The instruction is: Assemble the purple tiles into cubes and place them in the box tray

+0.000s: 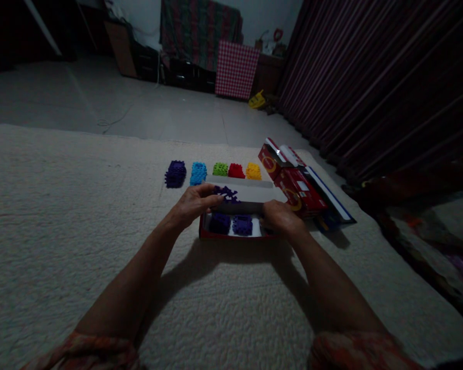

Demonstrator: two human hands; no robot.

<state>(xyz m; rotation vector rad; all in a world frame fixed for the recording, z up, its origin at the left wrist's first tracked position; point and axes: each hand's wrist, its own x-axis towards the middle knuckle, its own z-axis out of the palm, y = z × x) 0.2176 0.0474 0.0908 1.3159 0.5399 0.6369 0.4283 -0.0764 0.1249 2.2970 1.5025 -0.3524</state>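
Note:
A shallow red box [212, 235] lies on the cream mat in front of me, holding two purple toy-piece stacks [231, 224]. A white flap [254, 194] rises at its far side with loose purple pieces [226, 192] on it. My left hand [192, 204] grips the box's left end, fingers curled over the flap next to the loose purple pieces. My right hand [280, 217] is closed on the box's right end. Beyond the box a row of stacks lies on the mat: purple [176, 173], blue [198, 172], green [220, 169], red [236, 170], yellow [253, 171].
A red carton lid [293, 182] and a flat blue-edged sheet [332, 198] lie right of the box. The cream mat [61, 216] spreads wide to the left. Dark striped curtains [389, 77] hang at right; furniture and a checked panel [236, 69] stand far back.

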